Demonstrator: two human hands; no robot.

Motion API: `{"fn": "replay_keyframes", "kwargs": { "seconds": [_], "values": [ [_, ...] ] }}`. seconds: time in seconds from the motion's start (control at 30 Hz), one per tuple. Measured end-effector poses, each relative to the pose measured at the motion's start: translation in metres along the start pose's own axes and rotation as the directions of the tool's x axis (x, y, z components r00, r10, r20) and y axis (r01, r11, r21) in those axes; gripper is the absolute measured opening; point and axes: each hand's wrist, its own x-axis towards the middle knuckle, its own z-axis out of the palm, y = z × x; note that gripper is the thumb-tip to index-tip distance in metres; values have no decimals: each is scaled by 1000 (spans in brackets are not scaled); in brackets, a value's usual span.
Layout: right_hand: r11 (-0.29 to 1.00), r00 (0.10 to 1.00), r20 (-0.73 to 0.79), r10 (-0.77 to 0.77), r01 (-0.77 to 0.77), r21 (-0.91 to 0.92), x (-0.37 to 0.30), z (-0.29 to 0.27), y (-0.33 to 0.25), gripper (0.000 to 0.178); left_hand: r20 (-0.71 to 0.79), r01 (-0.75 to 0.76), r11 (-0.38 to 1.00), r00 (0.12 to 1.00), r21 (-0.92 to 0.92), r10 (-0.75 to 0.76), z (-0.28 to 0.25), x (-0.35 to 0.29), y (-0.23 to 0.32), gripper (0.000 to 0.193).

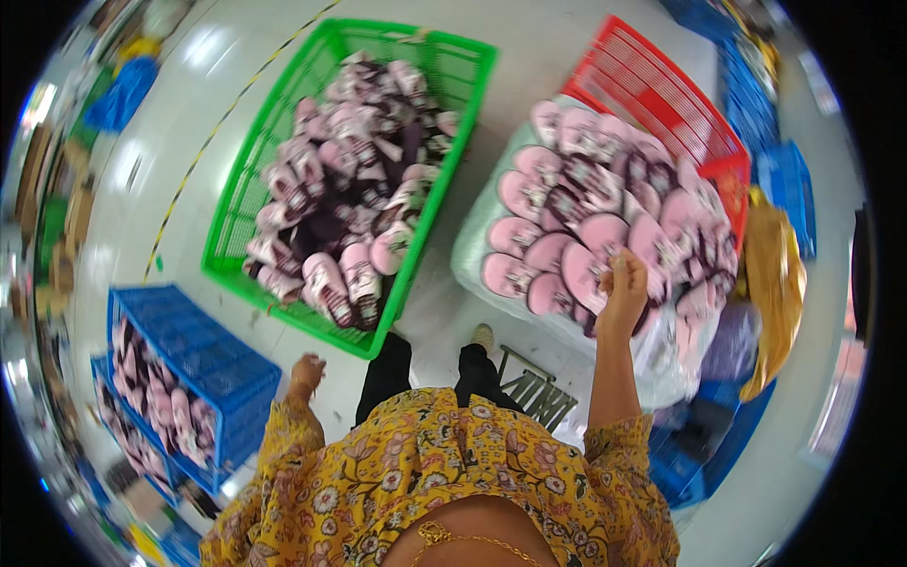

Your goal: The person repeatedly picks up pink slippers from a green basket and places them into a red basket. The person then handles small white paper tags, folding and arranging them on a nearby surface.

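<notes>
My right hand [624, 293] reaches over a heap of pink slippers [515, 236] on the right, its fingers pinched at the edge of one pink slipper [583, 274]. These slippers have rounded pink toes, dark maroon edging and small printed patterns. They lie on a stack wrapped in clear plastic [482, 269]. Low on the left, my left hand [307, 370] hangs with nothing in it, fingers loosely apart, between the green basket [425, 274] and a blue crate [203, 340]. More pink and maroon slippers [326, 288] fill the green basket in a jumble.
A red basket [652, 90] stands behind the heap. Blue crates with slippers are stacked at left. A folding stool [539, 392] sits by my feet. Golden [775, 283] and purple [732, 340] bags lie at right. Yellow-black tape [203, 146] crosses the floor.
</notes>
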Motion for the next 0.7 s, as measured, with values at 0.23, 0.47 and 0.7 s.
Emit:
{"fn": "replay_keyframes", "kwargs": {
  "seconds": [0.23,0.47,0.7],
  "values": [
    [945,835,447,322,-311,-100,-52,171,45,17,-416,-113,994,904,-11,98,-81,76,26,46],
    [786,585,588,559,-600,-151,-84,328,101,20,-679,144,986,732,80,-52,-149,158,59,66],
    [671,391,654,648,-699,-247,-44,462,198,13,-769,374,908,518,-191,-375,-165,236,24,80]
  ]
}}
